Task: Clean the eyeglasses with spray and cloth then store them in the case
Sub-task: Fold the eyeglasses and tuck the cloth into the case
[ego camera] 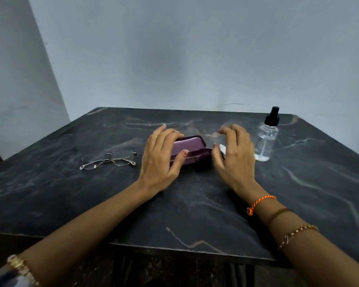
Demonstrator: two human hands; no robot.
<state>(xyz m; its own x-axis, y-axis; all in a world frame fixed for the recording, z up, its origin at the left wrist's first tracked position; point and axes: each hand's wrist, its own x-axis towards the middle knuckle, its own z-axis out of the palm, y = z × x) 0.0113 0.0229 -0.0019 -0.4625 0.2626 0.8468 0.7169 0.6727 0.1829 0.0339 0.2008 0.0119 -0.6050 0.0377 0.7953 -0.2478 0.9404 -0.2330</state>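
A purple eyeglass case (192, 146) lies at the middle of the dark marbled table (195, 204), its lid partly raised. My left hand (161, 158) grips the case's left end, fingers over the lid and thumb on the front. My right hand (234, 156) hovers at the case's right end with fingers spread and curled, holding nothing. A bit of white cloth (222, 147) shows by the right thumb. Thin metal-framed eyeglasses (109, 159) lie on the table left of the case. A clear spray bottle (266, 139) with a black nozzle stands to the right.
A pale grey wall rises behind the table's far edge. The near edge of the table runs under my forearms. My wrists carry bracelets, an orange thread band (259, 204) on the right.
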